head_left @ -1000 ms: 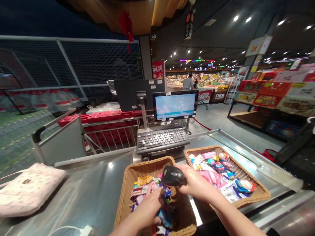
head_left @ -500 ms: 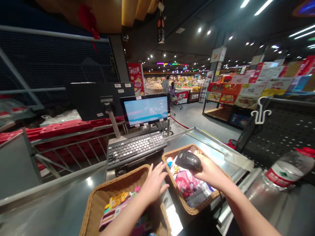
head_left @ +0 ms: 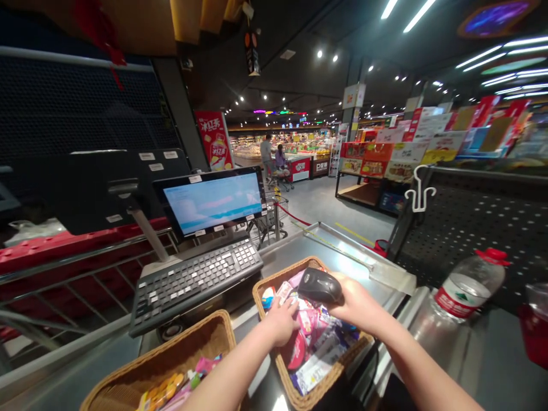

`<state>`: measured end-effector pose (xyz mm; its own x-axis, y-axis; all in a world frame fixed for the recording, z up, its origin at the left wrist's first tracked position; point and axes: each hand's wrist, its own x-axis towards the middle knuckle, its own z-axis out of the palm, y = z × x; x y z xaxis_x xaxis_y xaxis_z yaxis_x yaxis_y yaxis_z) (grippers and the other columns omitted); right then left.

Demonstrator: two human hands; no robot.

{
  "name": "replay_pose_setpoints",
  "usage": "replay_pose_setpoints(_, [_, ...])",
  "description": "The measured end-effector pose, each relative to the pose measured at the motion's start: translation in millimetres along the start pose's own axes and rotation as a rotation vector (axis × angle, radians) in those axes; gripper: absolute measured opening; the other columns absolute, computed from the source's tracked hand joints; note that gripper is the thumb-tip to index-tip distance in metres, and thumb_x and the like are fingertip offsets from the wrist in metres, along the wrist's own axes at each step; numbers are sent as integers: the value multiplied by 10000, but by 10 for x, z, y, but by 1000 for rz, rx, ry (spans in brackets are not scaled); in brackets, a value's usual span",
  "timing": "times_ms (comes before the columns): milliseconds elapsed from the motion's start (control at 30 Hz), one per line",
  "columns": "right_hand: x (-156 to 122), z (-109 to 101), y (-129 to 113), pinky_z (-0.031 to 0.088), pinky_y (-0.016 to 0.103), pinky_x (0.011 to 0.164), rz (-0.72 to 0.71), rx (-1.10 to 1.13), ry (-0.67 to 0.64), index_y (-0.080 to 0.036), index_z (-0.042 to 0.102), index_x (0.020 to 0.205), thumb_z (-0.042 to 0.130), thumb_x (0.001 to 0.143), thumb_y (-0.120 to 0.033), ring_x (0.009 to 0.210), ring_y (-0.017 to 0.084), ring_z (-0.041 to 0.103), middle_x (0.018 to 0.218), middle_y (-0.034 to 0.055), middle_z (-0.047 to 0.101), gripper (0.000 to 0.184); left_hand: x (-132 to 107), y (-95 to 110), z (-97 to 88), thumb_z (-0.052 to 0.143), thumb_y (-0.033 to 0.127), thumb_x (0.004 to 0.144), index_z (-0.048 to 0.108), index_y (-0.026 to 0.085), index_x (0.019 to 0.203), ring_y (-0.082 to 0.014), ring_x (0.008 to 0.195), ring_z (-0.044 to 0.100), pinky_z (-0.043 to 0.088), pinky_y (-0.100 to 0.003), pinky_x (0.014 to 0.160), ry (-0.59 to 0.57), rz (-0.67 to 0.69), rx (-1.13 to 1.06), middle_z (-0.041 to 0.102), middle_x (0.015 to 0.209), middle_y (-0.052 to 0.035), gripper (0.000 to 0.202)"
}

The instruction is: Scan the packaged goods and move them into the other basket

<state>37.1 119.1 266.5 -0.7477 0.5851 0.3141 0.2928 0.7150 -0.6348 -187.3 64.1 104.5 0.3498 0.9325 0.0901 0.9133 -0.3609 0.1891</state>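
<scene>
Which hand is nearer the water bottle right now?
Right. The right hand, holding the barcode scanner, is closer, though apart from the water bottle and to its left. The left hand is farther away, over the basket.

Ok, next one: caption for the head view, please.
Right hand holds black barcode scanner; left hand touches packets in brown wicker basket.

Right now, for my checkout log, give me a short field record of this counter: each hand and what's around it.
left hand: fingers on small packaged goods in a wicker basket
right hand: gripping a black handheld barcode scanner above that basket
nearby: second wicker basket, keyboard, monitor, plastic water bottle
</scene>
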Motion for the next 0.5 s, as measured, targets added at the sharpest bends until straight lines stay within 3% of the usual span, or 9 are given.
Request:
replay_pose_setpoints(100, [53, -20, 70, 480, 331, 819, 4, -9, -8, -189, 633, 895, 587, 660, -92, 881, 226, 608, 912, 43, 655, 258, 84, -7, -29, 687, 183, 642, 746, 214, 790, -414, 1325, 391, 154, -672, 1114, -179, -11, 48, 547, 1356, -119, 162])
replay_pose_setpoints(167, [84, -24, 104, 481, 332, 815, 13, -9, -10, -190, 637, 893, 591, 654, -92, 878, 228, 606, 909, 45, 654, 262, 137, -16, -115, 705, 246, 655, 749, 196, 811, -405, 1347, 356, 115, -655, 1132, -235, -8, 59, 557, 1328, -135, 170])
replay_pose_setpoints(267, [115, -20, 138, 485, 331, 804, 33, 2, -15, -196, 640, 924, 584, 642, -85, 882, 231, 611, 923, 44, 662, 308, 183, -11, -258, 797, 356, 566, 753, 241, 900, -415, 1364, 316, 96, -669, 1124, -343, 0, 48, 543, 1343, -111, 356])
replay_pose_setpoints(400, [128, -8, 163, 486, 341, 833, 34, 13, 6, -197, 632, 933, 585, 630, -85, 921, 239, 614, 961, 47, 666, 327, 147, 39, -316, 807, 378, 572, 698, 326, 1084, -419, 1441, 121, 19, -709, 1096, -469, -30, 15, 274, 1563, -66, 526])
replay_pose_setpoints(500, [128, 5, 161, 494, 340, 822, 28, 18, 4, -198, 634, 919, 580, 627, -79, 898, 234, 617, 946, 47, 666, 320, 84, 75, -219, 754, 342, 620, 693, 297, 1111, -423, 1438, 140, -6, -700, 1103, -490, -93, -1, 223, 1583, -75, 497])
